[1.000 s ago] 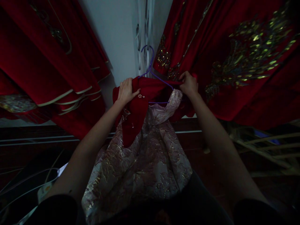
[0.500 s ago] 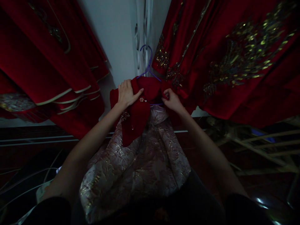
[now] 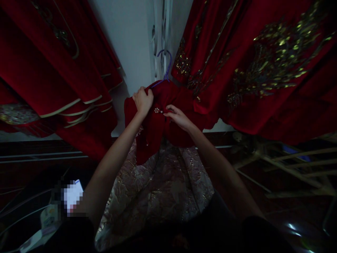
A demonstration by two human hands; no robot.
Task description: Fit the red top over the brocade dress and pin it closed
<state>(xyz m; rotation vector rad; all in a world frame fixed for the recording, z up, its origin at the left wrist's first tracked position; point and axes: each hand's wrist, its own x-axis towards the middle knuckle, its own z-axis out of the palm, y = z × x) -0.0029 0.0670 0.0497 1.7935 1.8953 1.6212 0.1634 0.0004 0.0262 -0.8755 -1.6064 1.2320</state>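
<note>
A short red jacket [image 3: 152, 135] hangs on a purple wire hanger [image 3: 166, 75], over a pale pink and gold brocade skirt [image 3: 163, 182]. My left hand [image 3: 143, 101] is closed round the jacket's left shoulder, with its fingers over the top edge. At the front opening, my right hand [image 3: 179, 117] has bent fingers on the edge of the right front panel. Its fingertips are right beside a beaded flower clasp [image 3: 158, 110]. The hanger's lower bar and the jacket's inside are hidden behind the cloth.
Red gold-trimmed garments [image 3: 63, 77] hang at left, and a red sequinned garment [image 3: 284, 63] hangs at right. White metal scrollwork [image 3: 164, 31] holds the hanger. A wooden rack [image 3: 295, 172] stands at lower right. Cables and a bright blurred-out object [image 3: 73, 196] lie at lower left.
My right hand has moved left, bringing the right front panel across so the jacket's opening is closed. My left hand has shifted slightly, its thumb drawn in toward its fingers.
</note>
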